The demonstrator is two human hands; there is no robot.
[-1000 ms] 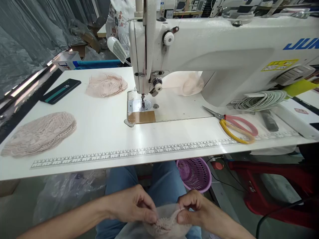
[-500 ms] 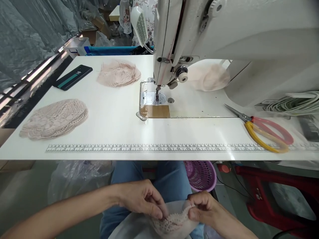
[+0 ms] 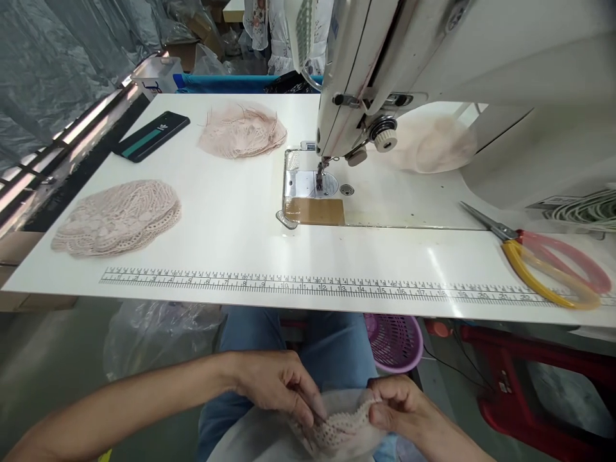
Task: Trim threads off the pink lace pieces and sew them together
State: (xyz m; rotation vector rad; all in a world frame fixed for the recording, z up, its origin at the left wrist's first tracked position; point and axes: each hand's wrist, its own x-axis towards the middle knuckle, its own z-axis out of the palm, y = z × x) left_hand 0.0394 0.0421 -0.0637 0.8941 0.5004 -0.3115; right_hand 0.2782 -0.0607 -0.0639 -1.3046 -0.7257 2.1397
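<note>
Low in the view, over my lap, my left hand (image 3: 282,388) and my right hand (image 3: 402,407) both pinch a small pale pink lace piece (image 3: 339,427) that lies on a sheer white fabric (image 3: 255,439). The fingers of both hands are closed on the lace edge, thumbs pressed against it. Above them runs the white sewing table (image 3: 231,224) with a printed ruler (image 3: 337,285) along its front edge. The white sewing machine (image 3: 433,64) stands on the table, its needle and presser foot (image 3: 320,179) over the metal plate.
A stack of pink lace pieces (image 3: 118,218) lies at the table's left, another pink pile (image 3: 240,131) behind it, and a dark phone (image 3: 151,136) at far left. Red and yellow scissors (image 3: 548,260) rest at the right. A purple basket (image 3: 394,340) sits below the table.
The view has shifted forward and right, closer to the machine. Both hands stay on the lace piece in my lap, fingers working slightly along its edge.
</note>
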